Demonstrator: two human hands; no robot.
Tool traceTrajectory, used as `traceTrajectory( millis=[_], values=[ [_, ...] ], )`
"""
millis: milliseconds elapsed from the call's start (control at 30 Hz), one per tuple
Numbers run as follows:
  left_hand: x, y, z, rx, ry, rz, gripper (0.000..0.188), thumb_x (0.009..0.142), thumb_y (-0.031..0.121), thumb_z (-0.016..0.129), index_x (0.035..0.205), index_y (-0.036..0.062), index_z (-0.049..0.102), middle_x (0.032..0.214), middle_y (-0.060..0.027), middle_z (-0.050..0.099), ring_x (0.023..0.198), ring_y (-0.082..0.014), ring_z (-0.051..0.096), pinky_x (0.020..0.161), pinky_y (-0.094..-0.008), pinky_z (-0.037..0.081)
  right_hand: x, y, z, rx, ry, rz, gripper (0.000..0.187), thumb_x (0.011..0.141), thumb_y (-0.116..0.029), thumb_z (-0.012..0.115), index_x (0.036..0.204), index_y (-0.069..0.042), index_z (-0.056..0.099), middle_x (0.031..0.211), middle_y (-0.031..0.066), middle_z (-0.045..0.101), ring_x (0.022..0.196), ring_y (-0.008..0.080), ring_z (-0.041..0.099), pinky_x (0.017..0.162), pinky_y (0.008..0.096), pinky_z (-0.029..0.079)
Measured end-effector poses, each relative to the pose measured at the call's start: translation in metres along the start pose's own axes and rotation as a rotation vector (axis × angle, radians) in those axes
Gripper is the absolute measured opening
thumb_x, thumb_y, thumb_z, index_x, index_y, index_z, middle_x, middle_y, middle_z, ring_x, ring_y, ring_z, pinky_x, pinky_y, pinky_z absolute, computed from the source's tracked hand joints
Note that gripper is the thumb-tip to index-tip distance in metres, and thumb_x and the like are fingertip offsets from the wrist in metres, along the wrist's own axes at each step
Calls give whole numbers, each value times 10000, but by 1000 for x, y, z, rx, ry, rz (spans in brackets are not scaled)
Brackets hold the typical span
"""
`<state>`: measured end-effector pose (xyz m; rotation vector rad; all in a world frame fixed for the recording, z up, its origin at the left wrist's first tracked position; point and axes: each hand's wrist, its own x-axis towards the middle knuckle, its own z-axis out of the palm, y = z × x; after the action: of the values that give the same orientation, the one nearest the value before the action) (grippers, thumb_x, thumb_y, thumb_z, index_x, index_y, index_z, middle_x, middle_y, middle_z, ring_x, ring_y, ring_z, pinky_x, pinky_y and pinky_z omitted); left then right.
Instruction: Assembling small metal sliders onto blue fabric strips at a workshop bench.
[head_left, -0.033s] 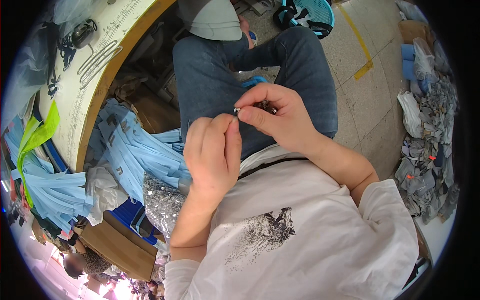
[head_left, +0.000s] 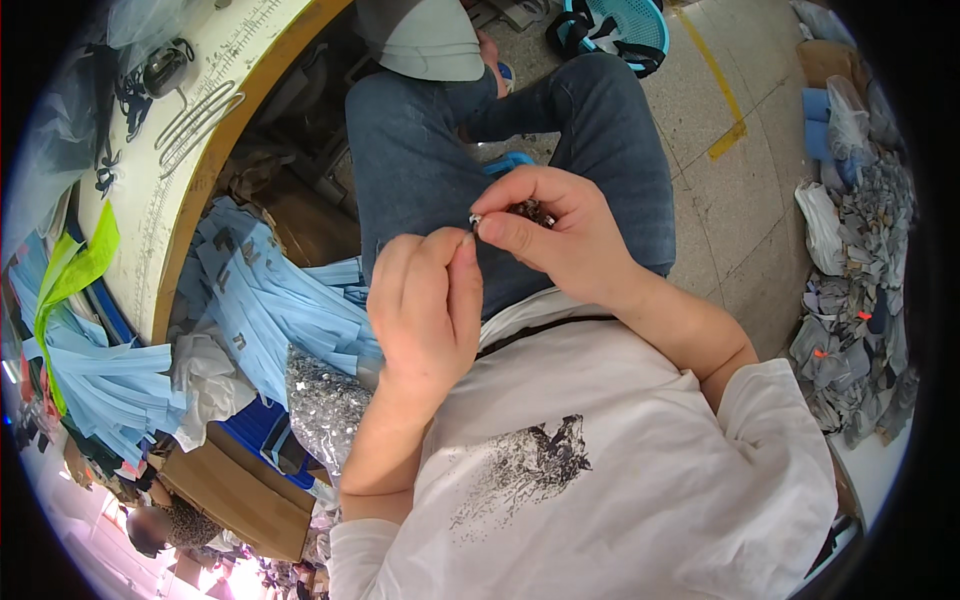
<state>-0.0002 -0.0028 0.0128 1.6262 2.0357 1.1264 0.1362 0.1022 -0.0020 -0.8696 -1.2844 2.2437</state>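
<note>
Above my lap, both hands meet at the fingertips. My right hand (head_left: pixel 570 240) pinches a small shiny metal piece (head_left: pixel 475 219) between thumb and forefinger. More small dark and shiny pieces (head_left: pixel 530 211) show in the curl of its fingers; their exact kind is too small to tell. Close beside it, my left hand (head_left: pixel 425 305) is closed, with thumb and forefinger pressed together just below the metal piece. Whatever lies in that pinch is hidden. By my left forearm is a clear bag (head_left: pixel 325 405) of many small silvery pieces.
Light blue fabric strips (head_left: pixel 285 310) hang beside a worn table (head_left: pixel 140 215) on the left, which carries a bent wire piece (head_left: pixel 200 125). A cardboard box (head_left: pixel 235 495) and a person (head_left: pixel 180 520) are at lower left. Grey scraps (head_left: pixel 860 270) pile up right; a turquoise basket (head_left: pixel 645 30) stands ahead.
</note>
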Motion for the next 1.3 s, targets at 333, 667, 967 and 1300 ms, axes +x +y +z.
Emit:
traceTrajectory(
  millis=[333, 667, 967, 1300],
  values=[
    [-1, -4, 5, -54, 93, 78, 253, 776, -64, 677, 1012, -1, 608, 801, -113, 604, 646, -271, 564, 576, -343, 444, 1, 1, 1, 66, 12, 21, 144, 885, -126, 696, 974, -18, 660, 810, -25, 631, 703, 11, 535, 614, 164, 434],
    [2, -4, 5, -38, 95, 104, 249, 758, -70, 691, 977, 10, 603, 822, -103, 623, 682, -273, 587, 596, -341, 456, 1, 3, -2, -18, -15, -72, 150, 873, -108, 703, 989, -17, 675, 849, -1, 666, 757, 28, 592, 651, 159, 460],
    [7, -4, 2, -90, 120, 62, 226, 742, -32, 728, 951, 4, 651, 844, -97, 655, 696, -252, 602, 618, -322, 461, 1, -2, -4, 170, -72, 148, 144, 925, -154, 648, 990, -27, 667, 727, -46, 572, 607, 7, 456, 492, 166, 345],
    [6, -15, 3, -78, 123, 144, 202, 695, -76, 709, 863, -7, 622, 843, -118, 669, 673, -191, 586, 614, -260, 461, 4, -2, 0, 105, 27, 122, 150, 970, -178, 576, 977, -29, 586, 721, -29, 562, 583, 17, 448, 467, 170, 329]
  ],
)
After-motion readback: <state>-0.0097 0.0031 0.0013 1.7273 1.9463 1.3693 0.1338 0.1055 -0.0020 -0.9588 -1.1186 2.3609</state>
